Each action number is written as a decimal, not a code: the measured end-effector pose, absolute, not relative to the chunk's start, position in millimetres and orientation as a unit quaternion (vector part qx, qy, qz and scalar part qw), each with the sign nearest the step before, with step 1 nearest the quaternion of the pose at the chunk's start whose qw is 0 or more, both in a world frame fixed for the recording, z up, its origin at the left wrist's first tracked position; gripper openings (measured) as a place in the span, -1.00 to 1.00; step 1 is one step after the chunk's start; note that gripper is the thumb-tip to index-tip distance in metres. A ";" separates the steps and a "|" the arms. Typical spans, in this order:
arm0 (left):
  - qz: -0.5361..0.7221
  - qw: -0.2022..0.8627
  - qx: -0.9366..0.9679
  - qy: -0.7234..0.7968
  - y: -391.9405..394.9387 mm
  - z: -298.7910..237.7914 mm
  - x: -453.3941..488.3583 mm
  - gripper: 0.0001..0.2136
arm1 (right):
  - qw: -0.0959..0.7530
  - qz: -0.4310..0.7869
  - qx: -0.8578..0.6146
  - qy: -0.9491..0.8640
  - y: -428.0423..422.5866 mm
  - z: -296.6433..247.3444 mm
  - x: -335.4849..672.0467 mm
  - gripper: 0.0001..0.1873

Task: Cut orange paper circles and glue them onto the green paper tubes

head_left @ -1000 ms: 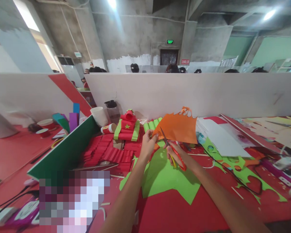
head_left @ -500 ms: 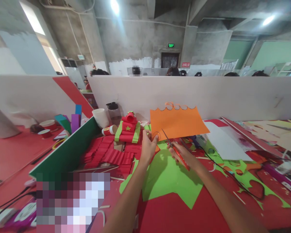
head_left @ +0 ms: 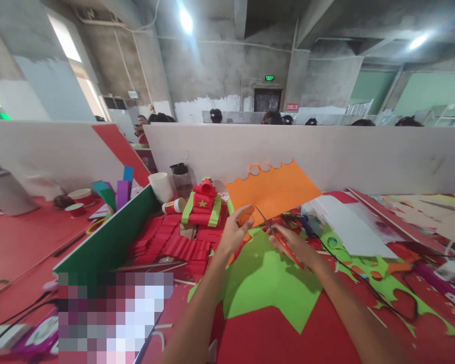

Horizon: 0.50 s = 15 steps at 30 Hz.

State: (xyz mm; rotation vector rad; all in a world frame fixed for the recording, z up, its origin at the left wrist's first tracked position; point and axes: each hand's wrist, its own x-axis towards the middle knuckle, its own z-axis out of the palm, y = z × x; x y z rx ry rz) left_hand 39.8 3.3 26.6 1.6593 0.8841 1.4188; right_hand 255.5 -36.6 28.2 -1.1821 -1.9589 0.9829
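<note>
My left hand (head_left: 235, 231) pinches the lower left corner of an orange paper sheet (head_left: 275, 189), held up above the table; a drawn circle shows by my thumb and the sheet's top edge is scalloped. My right hand (head_left: 292, 243) grips red-handled scissors (head_left: 278, 237), whose blades point up-left into the sheet's bottom edge near the circle. Under both hands lies a lime green paper sheet (head_left: 265, 280) on the red table (head_left: 326, 333).
A red and green paper tank model (head_left: 202, 205) stands behind red paper strips (head_left: 170, 240). Paper cups (head_left: 161, 186), a dark bottle (head_left: 180, 178), a green board (head_left: 109, 232), white sheets (head_left: 345, 222) and green offcuts (head_left: 382, 273) surround me. A white partition (head_left: 326, 151) closes the back.
The orange sheet has turned in my left hand, its scalloped edge now running along the top left. The scissors stay at the sheet's lower edge. The camera has drifted slightly.
</note>
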 end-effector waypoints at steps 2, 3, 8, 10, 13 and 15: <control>0.562 0.383 0.645 0.348 3.6 26.2 39.9 -0.57 | 0.318 0.381 -0.450 -0.742 -38.1 30.6 256.9 -0.51; 0.564 0.384 0.643 0.348 3.9 25.8 40.1 -0.56 | 0.314 0.388 -0.452 -0.740 -38.6 30.9 257.2 -0.50; 0.577 0.360 0.644 0.350 5.9 24.8 41.2 -0.55 | 0.292 0.443 -0.426 -0.733 -38.7 20.8 254.9 -0.37; 0.580 0.347 0.649 0.349 5.2 25.7 42.0 -0.56 | 0.296 0.459 -0.407 -0.732 -38.4 14.2 252.5 -0.33; 0.576 0.345 0.656 0.344 2.7 27.5 43.8 -0.56 | 0.305 0.476 -0.390 -0.727 -38.9 7.0 248.9 -0.33; 0.569 0.356 0.659 0.338 1.5 27.6 45.1 -0.54 | 0.305 0.482 -0.390 -0.723 -39.4 4.7 247.2 -0.32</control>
